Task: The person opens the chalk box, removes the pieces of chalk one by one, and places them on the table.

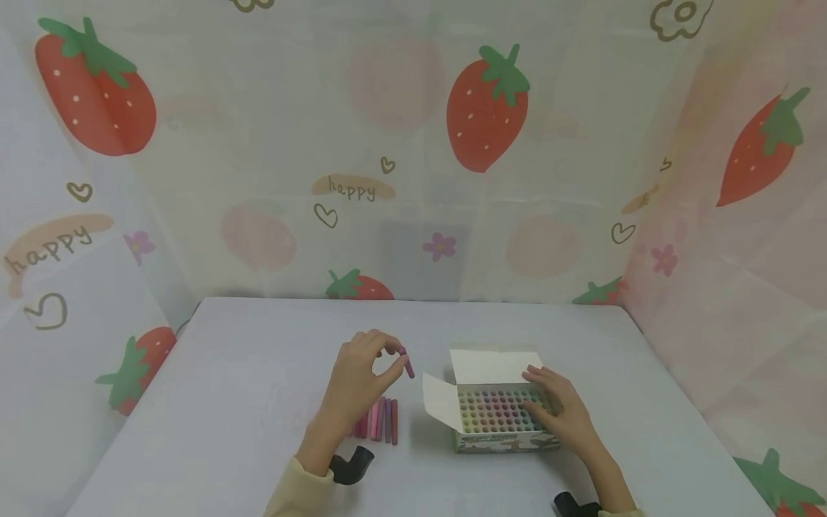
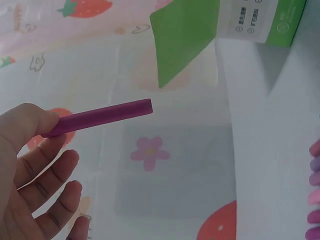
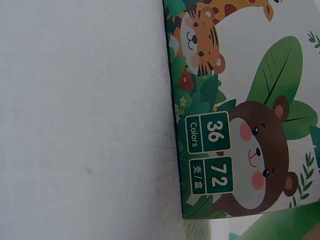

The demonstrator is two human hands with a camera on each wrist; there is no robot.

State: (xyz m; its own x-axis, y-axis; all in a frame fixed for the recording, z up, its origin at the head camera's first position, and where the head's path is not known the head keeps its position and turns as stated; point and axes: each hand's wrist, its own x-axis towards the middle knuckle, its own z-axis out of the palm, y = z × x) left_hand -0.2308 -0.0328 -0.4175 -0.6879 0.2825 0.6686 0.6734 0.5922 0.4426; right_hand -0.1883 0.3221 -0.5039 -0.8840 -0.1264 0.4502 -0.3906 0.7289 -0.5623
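Note:
My left hand pinches a purple crayon between thumb and forefinger, raised above the table; its other fingers are loosely bent. Below that hand, several pink, purple and reddish crayons lie side by side, partly hidden by the wrist. To the right stands a box of crayons, its white lid tipped back and a side flap spread out. Coloured crayon ends show in rows inside. My right hand rests over the box's right end, fingers extended toward the lid. The right wrist view shows only the box's printed front, no hand.
The white table runs back to a curtain printed with strawberries, which also hangs along both sides. A black wrist mount is at the left wrist, and another black mount at the right wrist.

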